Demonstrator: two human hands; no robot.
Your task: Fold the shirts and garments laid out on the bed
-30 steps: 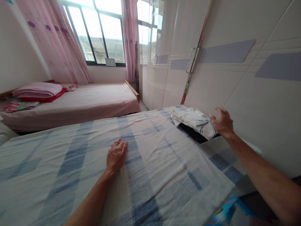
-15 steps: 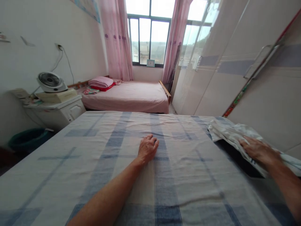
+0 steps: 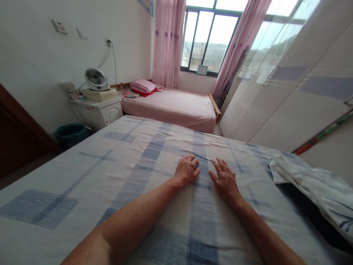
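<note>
A white and blue patterned bed sheet [image 3: 162, 176] spreads over the large surface before me, with slight wrinkles around the middle. My left hand [image 3: 187, 170] rests palm down on it near the centre, fingers loosely bent and holding nothing. Just to its right, my right hand [image 3: 224, 178] is over the same sheet with its fingers spread and nothing in them. The two hands are a small gap apart. Toward the right edge lies a bunched white cloth [image 3: 309, 180] with dark stripes, and a black item [image 3: 306, 209] shows beneath it.
A bed with a pink sheet [image 3: 176, 106] stands beyond, bearing a folded pink quilt [image 3: 143, 86]. On the left are a white cabinet [image 3: 110, 112], a fan [image 3: 96, 78] and a green bin [image 3: 72, 134]. A glossy wardrobe [image 3: 270, 106] lines the right side.
My right hand has left the bunched white cloth and come left, beside my left hand. The view has turned left and tilted. My left hand stays on the sheet.
</note>
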